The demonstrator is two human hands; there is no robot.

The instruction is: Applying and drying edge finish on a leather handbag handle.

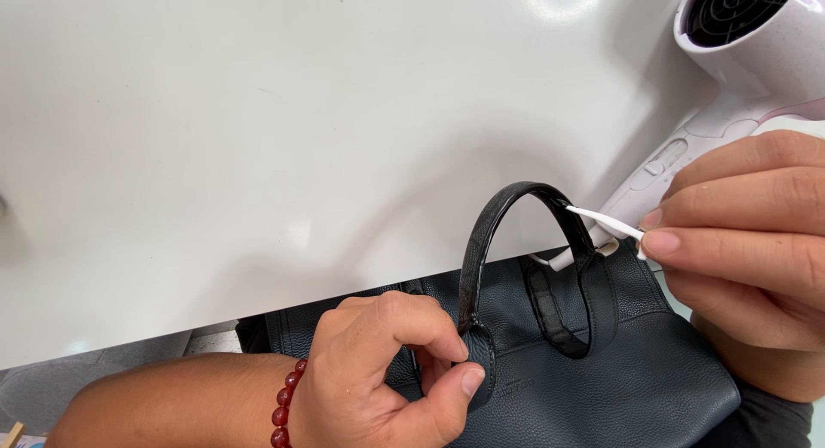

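At the near edge of a glossy white table [258, 113], a dark navy pebbled-leather handbag [653, 371] lies flat. Left hand [378, 379], with a red bead bracelet [288, 402] at the wrist, pinches the base of the bag's arched black handle [516, 194]. Right hand [748, 242] grips a thin white cotton swab [601, 220], its tip touching the handle. A pale pink hairdryer [739, 61] lies just behind.

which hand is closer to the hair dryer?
Right. The right hand sits just below the hair dryer handle, holding a cotton swab against the bag handle. The left hand is far off to the lower left, pinching the handle's base on the dark bag.
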